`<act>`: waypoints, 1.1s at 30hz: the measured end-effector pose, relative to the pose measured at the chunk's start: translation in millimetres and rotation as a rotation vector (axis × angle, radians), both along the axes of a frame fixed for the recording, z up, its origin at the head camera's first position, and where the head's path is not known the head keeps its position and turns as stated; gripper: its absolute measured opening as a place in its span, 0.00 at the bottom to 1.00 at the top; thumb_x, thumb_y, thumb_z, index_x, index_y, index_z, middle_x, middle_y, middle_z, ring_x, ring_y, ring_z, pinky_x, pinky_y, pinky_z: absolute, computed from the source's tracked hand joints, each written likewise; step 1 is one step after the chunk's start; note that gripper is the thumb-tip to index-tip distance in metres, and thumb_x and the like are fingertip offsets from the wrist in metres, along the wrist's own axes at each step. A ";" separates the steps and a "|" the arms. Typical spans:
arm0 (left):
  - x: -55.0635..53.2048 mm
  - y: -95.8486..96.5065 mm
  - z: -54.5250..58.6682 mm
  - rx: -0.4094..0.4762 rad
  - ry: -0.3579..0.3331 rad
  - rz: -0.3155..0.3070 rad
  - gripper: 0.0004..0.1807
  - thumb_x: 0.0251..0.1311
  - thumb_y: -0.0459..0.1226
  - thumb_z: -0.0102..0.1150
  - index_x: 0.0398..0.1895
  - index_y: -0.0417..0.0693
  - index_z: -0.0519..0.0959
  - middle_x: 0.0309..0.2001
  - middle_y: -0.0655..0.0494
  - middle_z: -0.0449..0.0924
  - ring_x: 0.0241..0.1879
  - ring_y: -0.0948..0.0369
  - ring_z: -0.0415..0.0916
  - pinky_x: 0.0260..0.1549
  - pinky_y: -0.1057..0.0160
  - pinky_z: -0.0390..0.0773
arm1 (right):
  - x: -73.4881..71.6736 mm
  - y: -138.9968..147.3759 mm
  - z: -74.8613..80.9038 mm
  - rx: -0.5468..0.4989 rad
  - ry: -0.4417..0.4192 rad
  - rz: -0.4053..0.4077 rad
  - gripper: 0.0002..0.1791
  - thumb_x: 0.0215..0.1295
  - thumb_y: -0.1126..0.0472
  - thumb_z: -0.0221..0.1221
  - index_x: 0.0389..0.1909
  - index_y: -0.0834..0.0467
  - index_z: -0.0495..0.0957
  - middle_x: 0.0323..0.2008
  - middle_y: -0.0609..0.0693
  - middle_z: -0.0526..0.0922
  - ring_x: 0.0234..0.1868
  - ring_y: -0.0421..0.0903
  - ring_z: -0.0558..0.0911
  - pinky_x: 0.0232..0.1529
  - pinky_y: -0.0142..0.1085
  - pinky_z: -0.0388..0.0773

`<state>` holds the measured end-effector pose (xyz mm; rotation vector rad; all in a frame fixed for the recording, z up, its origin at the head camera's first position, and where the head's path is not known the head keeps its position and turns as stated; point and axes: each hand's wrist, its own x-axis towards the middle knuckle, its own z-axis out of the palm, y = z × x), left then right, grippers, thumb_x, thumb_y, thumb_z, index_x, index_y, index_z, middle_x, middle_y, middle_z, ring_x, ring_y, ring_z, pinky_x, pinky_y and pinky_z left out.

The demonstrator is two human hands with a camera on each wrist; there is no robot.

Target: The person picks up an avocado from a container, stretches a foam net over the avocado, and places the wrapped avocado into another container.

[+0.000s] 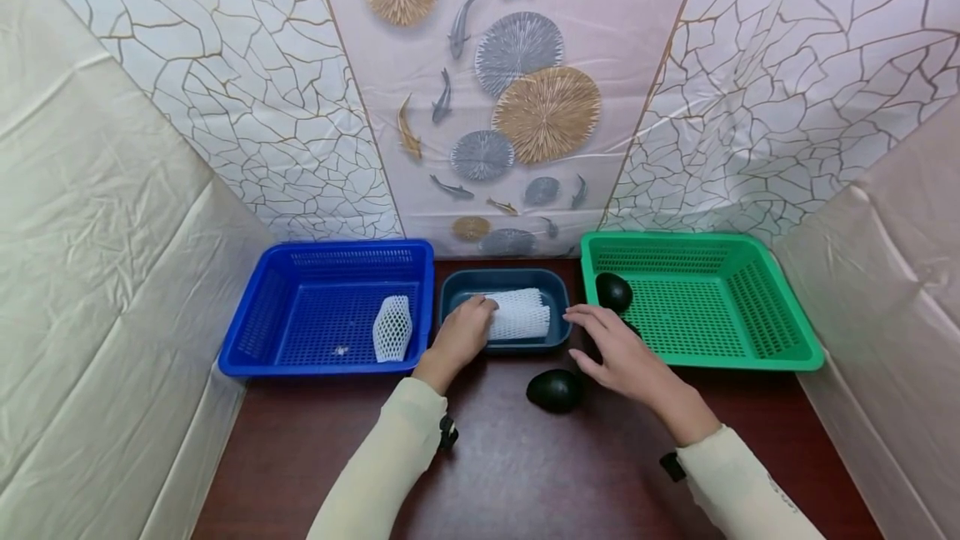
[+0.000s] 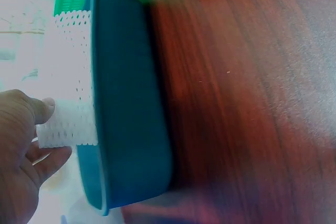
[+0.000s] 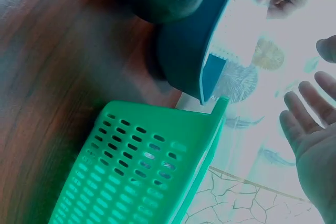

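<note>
My left hand (image 1: 461, 333) pinches the left end of a white foam net sleeve (image 1: 520, 315) between thumb and fingers. The sleeve lies flat over a dark teal tray (image 1: 504, 273); the left wrist view also shows the thumb on top of the sleeve (image 2: 71, 77). At the tray's right end hovers my right hand (image 1: 622, 357), its fingers spread and holding nothing, palm visible in the right wrist view. A dark green avocado (image 1: 553, 391) rests on the table in front of the tray, close to the right hand.
On the left stands a blue basket (image 1: 326, 369) containing a bulging white foam net (image 1: 392, 328). A green basket (image 1: 772, 357) on the right has an avocado (image 1: 613, 292) in its left corner, with another dark piece partly hidden behind my hand. A patterned cloth (image 1: 480, 215) hangs behind.
</note>
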<state>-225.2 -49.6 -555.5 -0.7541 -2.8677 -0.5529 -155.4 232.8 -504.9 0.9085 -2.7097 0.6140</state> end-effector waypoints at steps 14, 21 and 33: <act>14.8 -8.7 25.7 0.132 0.106 -0.056 0.10 0.71 0.32 0.61 0.51 0.40 0.82 0.45 0.47 0.81 0.45 0.54 0.83 0.47 0.57 0.85 | -13.1 0.0 2.2 -0.089 0.021 -0.014 0.28 0.62 0.61 0.72 0.61 0.60 0.75 0.61 0.56 0.78 0.63 0.54 0.76 0.60 0.54 0.78; 21.8 -11.2 35.0 0.204 0.159 -0.067 0.10 0.70 0.32 0.62 0.52 0.41 0.82 0.44 0.49 0.81 0.44 0.55 0.82 0.46 0.57 0.85 | -16.8 -3.4 4.4 -0.155 -0.013 -0.039 0.27 0.61 0.60 0.73 0.60 0.59 0.77 0.58 0.54 0.80 0.58 0.51 0.80 0.55 0.50 0.82; 34.8 -11.7 44.9 0.270 0.219 -0.064 0.11 0.71 0.32 0.60 0.53 0.42 0.81 0.46 0.50 0.81 0.46 0.56 0.82 0.46 0.58 0.84 | -20.9 -10.5 1.1 -0.354 -0.164 -0.116 0.23 0.62 0.63 0.72 0.57 0.53 0.78 0.52 0.47 0.83 0.52 0.44 0.84 0.53 0.44 0.84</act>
